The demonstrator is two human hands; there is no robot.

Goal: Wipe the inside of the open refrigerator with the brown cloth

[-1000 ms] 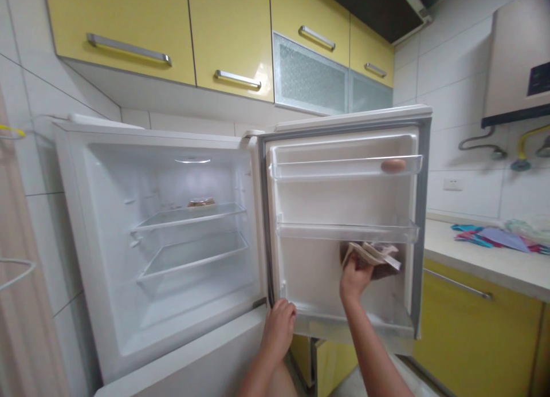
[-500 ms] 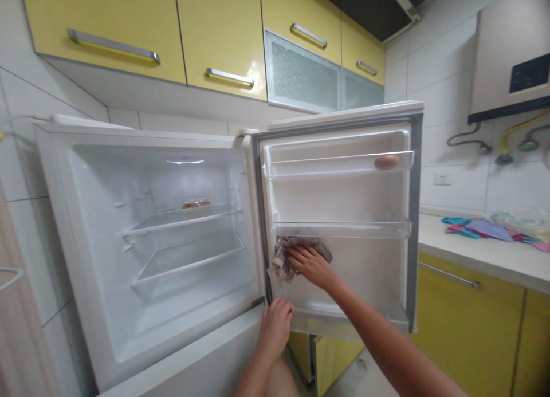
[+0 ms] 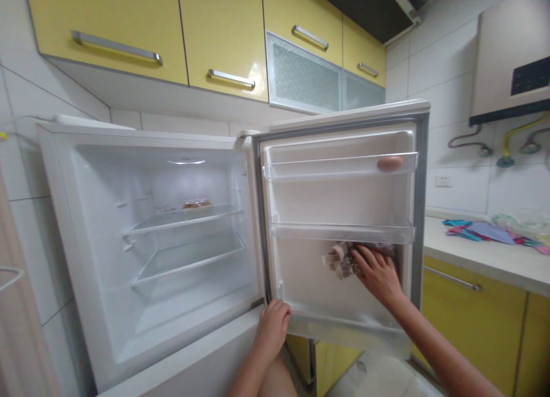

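A white fridge stands open, its door [image 3: 339, 202] swung out to the right. My right hand [image 3: 378, 274] presses a crumpled brownish cloth [image 3: 341, 259] flat against the inner door panel, just under the middle door shelf [image 3: 344, 232]. Its fingers are spread over the cloth. My left hand [image 3: 271, 328] grips the bottom corner of the door, fingers curled round its edge. An egg [image 3: 390, 163] lies at the right end of the top door shelf.
The fridge compartment [image 3: 172, 236] holds two glass shelves, with a small packet [image 3: 196, 203] on the upper one. Yellow wall cabinets [image 3: 206, 36] hang above. At the right, a counter [image 3: 485, 254] carries coloured cloths and bags, over yellow base cabinets.
My right hand has slid the cloth across the inner door panel, from the left side near the hinge back to the right side. My left hand stays on the door's bottom corner.
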